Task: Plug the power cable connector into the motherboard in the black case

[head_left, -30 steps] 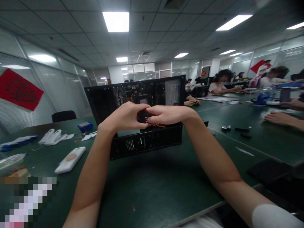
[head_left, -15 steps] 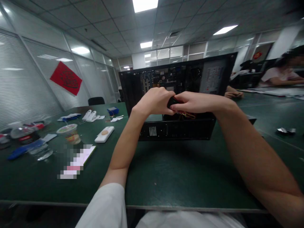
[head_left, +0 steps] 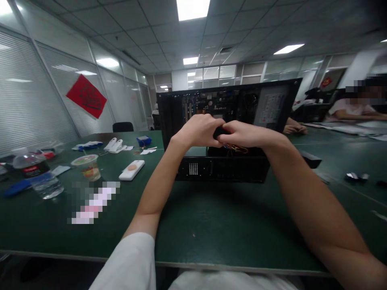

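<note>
Left hand: the left hand [head_left: 198,131] was curled into a loose fist, its fingers [head_left: 211,125] closed over a small black part [head_left: 220,131] in front of the open computer case [head_left: 181,108].
Right hand: the right hand [head_left: 246,135] met the left knuckle to knuckle, fingertips [head_left: 223,139] pinched narrow on the same black part from the other side.
Black part: it sat between the two sets of fingers, mostly hidden; what it was could not be told.
Wires: a bunch of red and yellow wires [head_left: 237,149] hung just below the right fingers, running into the case.
Computer case: it stood on the green table [head_left: 211,225], open side toward the person, directly behind the fingers; a circuit board [head_left: 208,102] showed above them, a perforated front panel [head_left: 193,169] below.
Left of the fingers: a white phone [head_left: 132,170], a lidded cup [head_left: 86,166] and a water bottle [head_left: 38,175] lay well apart on the table.
Right of the fingers: a co-worker's hand [head_left: 292,129] rested beyond the case; a seated person [head_left: 353,108] was further off.
</note>
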A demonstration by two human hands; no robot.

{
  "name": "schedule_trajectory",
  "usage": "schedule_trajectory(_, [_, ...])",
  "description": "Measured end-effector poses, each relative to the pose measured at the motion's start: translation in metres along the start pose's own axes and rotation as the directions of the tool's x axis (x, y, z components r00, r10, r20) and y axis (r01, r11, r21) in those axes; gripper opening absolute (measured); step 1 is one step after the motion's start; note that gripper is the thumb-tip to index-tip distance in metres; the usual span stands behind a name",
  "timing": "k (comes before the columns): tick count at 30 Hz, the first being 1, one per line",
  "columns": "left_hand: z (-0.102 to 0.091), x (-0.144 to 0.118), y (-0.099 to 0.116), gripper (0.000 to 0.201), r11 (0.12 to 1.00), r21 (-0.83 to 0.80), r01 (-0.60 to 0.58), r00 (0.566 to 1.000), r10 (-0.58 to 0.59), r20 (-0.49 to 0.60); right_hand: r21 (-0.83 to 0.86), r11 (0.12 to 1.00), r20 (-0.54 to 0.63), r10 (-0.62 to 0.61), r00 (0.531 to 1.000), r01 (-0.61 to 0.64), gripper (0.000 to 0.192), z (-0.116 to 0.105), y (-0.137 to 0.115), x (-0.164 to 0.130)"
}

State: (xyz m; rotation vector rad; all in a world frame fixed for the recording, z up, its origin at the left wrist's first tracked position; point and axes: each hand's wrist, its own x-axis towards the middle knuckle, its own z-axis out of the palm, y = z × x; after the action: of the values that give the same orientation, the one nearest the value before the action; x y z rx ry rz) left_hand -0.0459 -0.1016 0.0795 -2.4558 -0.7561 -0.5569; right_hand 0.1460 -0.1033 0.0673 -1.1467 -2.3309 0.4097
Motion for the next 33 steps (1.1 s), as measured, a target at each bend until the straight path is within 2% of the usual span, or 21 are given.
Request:
schedule_trajectory(3, [0.002,0.001,-0.005,0.051,0.995,-0.097,-0.021,0.995,0.011,-0.100,0.079,0.996,-0.009,-0.035,0.999,0.036,0.019,-0.009,-0.001,-0.005])
schedule_trajectory(8, [0.003,0.004,-0.001,0.060,0.952,-0.257,-0.167,0.968,0.108,-0.228,0.185,0.978,0.082,-0.118,0.990,0.101,0.033,-0.028,0.007,-0.019])
schedule_trajectory(12, [-0.001,0.004,0.003,0.066,0.938,-0.271,-0.218,0.961,0.158,-0.225,0.152,0.969,0.108,-0.210,0.972,0.192,0.031,-0.034,0.007,-0.023])
schedule_trajectory(16, [-0.003,0.003,-0.001,0.071,0.944,-0.256,-0.208,0.961,0.149,-0.231,0.173,0.958,0.107,-0.251,0.962,0.231,0.030,-0.032,0.003,-0.022])
schedule_trajectory(24, [0.000,0.002,-0.003,0.053,0.953,-0.230,-0.198,0.970,0.157,-0.184,0.151,0.969,0.184,-0.220,0.958,0.194,0.037,-0.033,0.006,-0.022])
schedule_trajectory(29, [0.004,0.003,-0.008,0.056,0.965,-0.206,-0.160,0.973,0.118,-0.198,0.192,0.958,0.127,-0.238,0.963,0.211,0.027,-0.031,0.006,-0.020])
schedule_trajectory(33, [0.003,0.004,-0.011,0.060,0.988,-0.130,-0.078,0.946,0.032,-0.322,0.243,0.951,-0.052,-0.183,0.982,0.190,0.026,-0.027,0.005,-0.012])
